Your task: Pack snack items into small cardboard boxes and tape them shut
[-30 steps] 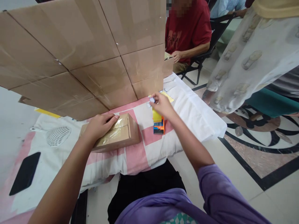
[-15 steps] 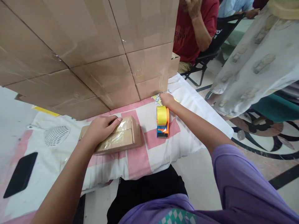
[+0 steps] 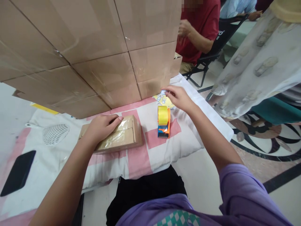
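Observation:
My left hand lies over the top of a small cardboard box with shiny clear tape across it, its fingers curled over the far side and the thumb along the top. My right hand is raised in front of the stacked boxes, thumb and fingers pinched on a small whitish piece whose kind I cannot make out. Just below that hand stands an orange and blue tape dispenser with a yellow roll. Under the hand, a yellow printed patch shows on the cloth.
A wall of stacked cardboard boxes rises along the far side of the pink and white cloth. A black phone-like slab lies at left. Beyond the table, a person in a red shirt sits by a black chair.
My right hand has lifted slightly and turned, and a small whitish piece now shows between its fingers. My left hand stays on the box. The red-shirted person's hand has come down.

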The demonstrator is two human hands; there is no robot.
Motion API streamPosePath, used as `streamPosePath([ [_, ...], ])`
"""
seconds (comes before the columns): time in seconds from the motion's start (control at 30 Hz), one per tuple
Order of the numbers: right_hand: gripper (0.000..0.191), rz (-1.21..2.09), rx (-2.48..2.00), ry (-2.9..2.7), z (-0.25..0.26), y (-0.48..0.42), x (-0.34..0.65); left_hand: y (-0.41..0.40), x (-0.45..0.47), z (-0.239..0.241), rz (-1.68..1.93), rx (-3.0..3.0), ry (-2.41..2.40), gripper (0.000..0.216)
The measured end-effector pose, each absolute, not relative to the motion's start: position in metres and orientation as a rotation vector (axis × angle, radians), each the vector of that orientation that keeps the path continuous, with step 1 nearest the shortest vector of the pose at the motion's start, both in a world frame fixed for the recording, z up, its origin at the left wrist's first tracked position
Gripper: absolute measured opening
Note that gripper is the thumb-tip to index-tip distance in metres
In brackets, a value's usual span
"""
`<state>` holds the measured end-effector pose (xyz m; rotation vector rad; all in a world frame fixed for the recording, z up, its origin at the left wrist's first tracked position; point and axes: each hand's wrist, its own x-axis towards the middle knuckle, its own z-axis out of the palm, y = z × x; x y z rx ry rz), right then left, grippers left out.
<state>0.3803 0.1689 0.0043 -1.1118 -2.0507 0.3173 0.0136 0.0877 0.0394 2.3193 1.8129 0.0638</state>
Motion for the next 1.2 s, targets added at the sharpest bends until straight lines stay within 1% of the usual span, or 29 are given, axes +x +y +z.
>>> streamPosePath([
  [0.07,0.033,0.213,-0.962,-2.213,0.018,0.138,0.365,0.087,0.014,0.039,0.067,2.313,1.824,0.058],
  [0.13,0.03,0.098,-0.853,-2.341,0.022,0.113,0.347,0.087,0.014,0.039,0.077,2.307,1.834,0.058],
  [0.2,0.03,0.016,-0.766,-2.427,0.017,0.097,0.33,0.087,0.014,0.039,0.082,2.3,1.839,0.058],
  [0.27,0.029,0.003,-0.702,-2.474,0.004,0.087,0.316,0.087,0.014,0.039,0.08,2.297,1.844,0.057],
  [0.47,0.031,0.157,-0.723,-2.472,-0.037,0.071,0.285,0.086,0.014,0.039,0.11,2.306,1.839,0.056],
  [0.53,0.028,0.219,-0.754,-2.418,-0.044,0.066,0.278,0.086,0.014,0.038,0.127,2.303,1.837,0.056],
  [0.67,0.019,0.352,-0.825,-2.305,-0.053,0.058,0.27,0.085,0.015,0.038,0.123,2.302,1.832,0.058],
  [0.77,0.016,0.455,-0.878,-2.23,-0.061,0.054,0.268,0.085,0.015,0.039,0.117,2.303,1.833,0.059],
  [0.9,0.014,0.562,-0.903,-2.139,-0.068,0.051,0.263,0.085,0.015,0.039,0.104,2.31,1.836,0.059],
  [1.13,0.011,0.714,-0.937,-2.005,-0.067,0.048,0.259,0.084,0.013,0.039,0.109,2.328,1.812,0.058],
  [1.2,0.017,0.745,-1.031,-1.901,-0.069,0.044,0.257,0.085,0.013,0.038,0.107,2.333,1.802,0.058],
])
